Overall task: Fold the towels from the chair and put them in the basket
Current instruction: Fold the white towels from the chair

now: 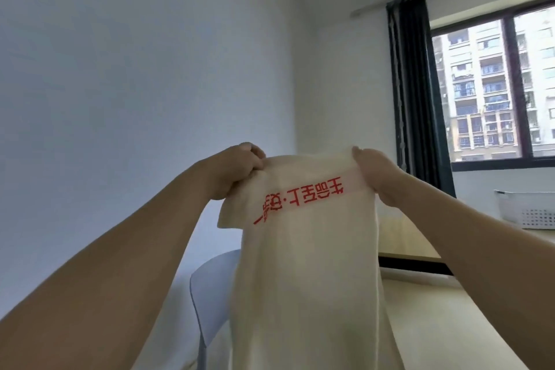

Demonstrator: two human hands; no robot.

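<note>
**Inspector:** Cream cotton-like cloth first. The cream rectangular towel with a band of red printed characters (303,249) is held up in the air at chest height, hanging lengthwise down the middle of the view and running out of the bottom edge. The red characters read upside down from here.

**Clerk:** Both hands on it?

**Inspector:** Both. The left hand (237,171) grips the upper left corner, fingers curled over bunched cloth, and a loose flap droops just below that fist. The right hand (375,173) pinches the upper right corner, thumb on the near face and fingers folded behind. The top edge runs fairly taut between the two.

**Clerk:** And the chair?

**Inspector:** The pale grey-blue moulded chair back (207,288) shows beside and behind the towel's left side, low in the view. Whether the cloth touches it I cannot tell; the towel covers that part.

**Clerk:** The basket?

**Inspector:** The white perforated plastic basket (525,209) sits on the light wooden tabletop (402,237) at the far right, well apart from the towel (only part of it is in view, so its contents cannot be judged).

**Clerk:** Surroundings?

**Inspector:** Plain white wall (120,69) ahead; a dark-framed window (507,90) at right, with a dark gathered curtain (411,93) hanging along its left side and pale apartment blocks outside.
</note>
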